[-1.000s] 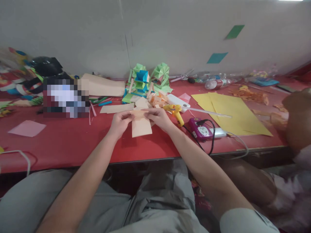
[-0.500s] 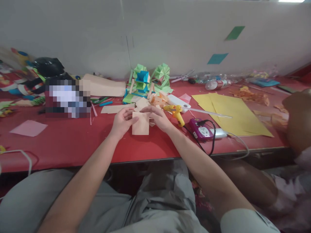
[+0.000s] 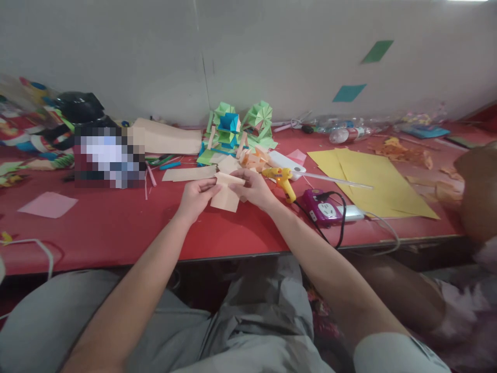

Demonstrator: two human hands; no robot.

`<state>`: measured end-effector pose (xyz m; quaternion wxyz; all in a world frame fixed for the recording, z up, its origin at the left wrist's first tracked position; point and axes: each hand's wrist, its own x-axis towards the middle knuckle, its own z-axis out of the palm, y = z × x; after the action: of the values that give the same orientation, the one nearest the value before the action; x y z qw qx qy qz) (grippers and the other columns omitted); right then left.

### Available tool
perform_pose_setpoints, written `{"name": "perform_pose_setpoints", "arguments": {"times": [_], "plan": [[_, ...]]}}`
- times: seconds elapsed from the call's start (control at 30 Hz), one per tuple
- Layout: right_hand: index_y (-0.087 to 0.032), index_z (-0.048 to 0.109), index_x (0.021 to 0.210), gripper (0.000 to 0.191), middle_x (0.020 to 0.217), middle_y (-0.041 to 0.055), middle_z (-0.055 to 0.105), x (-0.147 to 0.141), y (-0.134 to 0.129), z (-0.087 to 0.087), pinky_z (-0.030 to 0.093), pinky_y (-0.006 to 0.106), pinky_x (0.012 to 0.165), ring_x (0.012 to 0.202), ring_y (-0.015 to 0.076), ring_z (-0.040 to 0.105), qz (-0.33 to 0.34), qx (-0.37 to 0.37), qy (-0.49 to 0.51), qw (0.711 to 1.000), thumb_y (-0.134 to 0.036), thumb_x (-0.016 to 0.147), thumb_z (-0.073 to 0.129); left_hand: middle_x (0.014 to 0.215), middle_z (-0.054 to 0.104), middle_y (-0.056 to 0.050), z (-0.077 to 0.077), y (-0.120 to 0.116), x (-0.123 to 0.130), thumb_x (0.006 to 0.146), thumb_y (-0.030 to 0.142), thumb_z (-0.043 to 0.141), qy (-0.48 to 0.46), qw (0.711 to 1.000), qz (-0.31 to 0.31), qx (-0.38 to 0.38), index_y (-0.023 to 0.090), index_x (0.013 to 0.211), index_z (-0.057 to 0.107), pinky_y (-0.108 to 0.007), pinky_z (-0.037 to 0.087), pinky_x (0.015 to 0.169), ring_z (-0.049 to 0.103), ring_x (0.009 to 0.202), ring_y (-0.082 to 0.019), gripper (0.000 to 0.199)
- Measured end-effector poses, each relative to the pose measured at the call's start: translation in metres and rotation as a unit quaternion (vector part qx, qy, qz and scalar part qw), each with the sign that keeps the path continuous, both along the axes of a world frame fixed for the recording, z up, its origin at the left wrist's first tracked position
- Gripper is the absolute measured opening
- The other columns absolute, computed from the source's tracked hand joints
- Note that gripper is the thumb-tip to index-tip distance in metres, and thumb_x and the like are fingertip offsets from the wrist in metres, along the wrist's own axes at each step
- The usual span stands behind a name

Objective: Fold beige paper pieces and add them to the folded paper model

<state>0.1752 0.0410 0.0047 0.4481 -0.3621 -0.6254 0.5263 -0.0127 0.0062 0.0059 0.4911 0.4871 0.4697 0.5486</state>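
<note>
A small piece of tan paper (image 3: 225, 200) is held between my two hands, a little above the red table. My left hand (image 3: 197, 198) pinches its left side with thumb and fingers. On the right side, my right hand (image 3: 255, 188) grips it, thumb in front and fingers behind the upper edge. The sheet is tilted, and its top part stands at an angle as if creased. Just beyond the fingers lie more tan paper pieces (image 3: 229, 165). To the right of my right hand rests a yellow glue gun (image 3: 285, 182) with a clear glue stick in it.
Green and blue folded-paper models (image 3: 228, 129) stand at the back. Right of me are a purple power strip (image 3: 323, 208) with cables, yellow sheets (image 3: 382, 181) and a plastic bottle (image 3: 349, 135). A pink paper (image 3: 48, 205) lies at left. Another person's arm (image 3: 479, 191) is at far right.
The tan paper was flat toward me and squarish; now it is tilted and its upper part is bent. My right thumb has come round to its front.
</note>
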Motion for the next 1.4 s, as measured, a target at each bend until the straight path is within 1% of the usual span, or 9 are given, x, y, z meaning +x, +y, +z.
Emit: {"name": "perform_pose_setpoints", "arguments": {"times": [0.13,0.3,0.4,0.5,0.63,0.73,0.87,1.0,1.4], "plan": [[-0.017,0.063,0.103,0.046,0.094,0.0062,0.068,0.000,0.000,0.000,0.048,0.025,0.058,0.073,0.0147,0.061,-0.005,0.015,0.002,1.000,-0.043,0.068,0.078,0.094,0.077,-0.013,0.004,-0.001,0.001,0.058,0.039,0.089,-0.021,0.999,-0.006,-0.023,0.013,0.099,0.077,-0.042,0.055,0.087,0.072,0.091,-0.029,0.050],[-0.016,0.063,0.101,0.042,0.096,0.0073,0.069,0.001,0.001,0.000,0.051,0.027,0.066,0.081,0.0173,0.063,-0.017,0.029,-0.009,0.999,-0.041,0.069,0.076,0.086,0.077,-0.010,0.009,-0.002,0.000,0.062,0.030,0.080,-0.054,0.996,-0.022,-0.065,0.013,0.095,0.078,-0.038,0.057,0.077,0.073,0.082,-0.027,0.037],[-0.017,0.064,0.101,0.042,0.093,0.0063,0.068,0.001,0.001,0.000,0.050,0.027,0.062,0.077,0.0162,0.062,-0.021,0.023,-0.009,0.999,-0.040,0.068,0.076,0.085,0.077,-0.010,0.009,-0.002,0.000,0.064,0.033,0.080,-0.050,0.996,-0.003,-0.069,0.013,0.094,0.077,-0.037,0.057,0.073,0.073,0.081,-0.026,0.036],[-0.017,0.064,0.101,0.042,0.084,0.0040,0.067,0.001,0.001,-0.001,0.046,0.025,0.054,0.067,0.0139,0.059,-0.020,0.007,-0.013,1.000,-0.041,0.068,0.076,0.091,0.077,-0.011,0.006,-0.002,0.000,0.060,0.037,0.087,-0.027,0.999,0.005,-0.047,0.012,0.099,0.077,-0.039,0.057,0.080,0.072,0.088,-0.027,0.047],[-0.017,0.066,0.098,0.041,0.086,0.0043,0.067,0.001,0.000,0.001,0.046,0.024,0.056,0.069,0.0138,0.059,-0.008,0.016,-0.019,1.000,-0.042,0.068,0.077,0.093,0.077,-0.012,0.000,0.001,-0.001,0.056,0.041,0.090,0.005,1.000,0.017,-0.012,0.014,0.094,0.077,-0.042,0.056,0.087,0.071,0.093,-0.029,0.048],[-0.016,0.068,0.100,0.041,0.088,0.0047,0.068,0.000,0.000,0.003,0.044,0.023,0.056,0.071,0.0136,0.058,0.006,0.030,-0.040,0.999,-0.044,0.071,0.075,0.090,0.078,-0.011,0.000,0.000,-0.001,0.059,0.045,0.088,0.042,0.999,-0.001,-0.006,0.015,0.090,0.078,-0.042,0.056,0.083,0.072,0.089,-0.030,0.044],[-0.015,0.070,0.088,0.041,0.072,0.0014,0.062,-0.001,-0.001,0.004,0.037,0.022,0.052,0.062,0.0108,0.051,0.006,0.030,-0.071,0.997,-0.053,0.072,0.074,0.087,0.078,-0.010,0.006,-0.006,0.003,0.064,0.047,0.085,0.078,0.996,-0.040,-0.018,0.017,0.090,0.079,-0.039,0.056,0.078,0.072,0.084,-0.029,0.040],[-0.015,0.067,0.079,0.045,0.063,-0.0015,0.055,-0.002,-0.001,0.003,0.033,0.022,0.049,0.056,0.0089,0.044,0.001,0.022,-0.069,0.997,-0.058,0.070,0.074,0.086,0.077,-0.010,0.010,-0.009,0.006,0.067,0.047,0.083,0.092,0.995,-0.044,-0.018,0.018,0.089,0.079,-0.038,0.056,0.077,0.071,0.083,-0.028,0.037],[-0.016,0.068,0.080,0.048,0.066,-0.0001,0.058,0.000,0.002,0.000,0.034,0.024,0.052,0.059,0.0106,0.047,0.036,0.034,-0.080,0.996,-0.063,0.074,0.069,0.087,0.078,-0.009,0.007,-0.007,0.003,0.069,0.044,0.082,0.119,0.991,-0.056,-0.012,0.019,0.089,0.080,-0.037,0.055,0.075,0.072,0.085,-0.029,0.032]]}}
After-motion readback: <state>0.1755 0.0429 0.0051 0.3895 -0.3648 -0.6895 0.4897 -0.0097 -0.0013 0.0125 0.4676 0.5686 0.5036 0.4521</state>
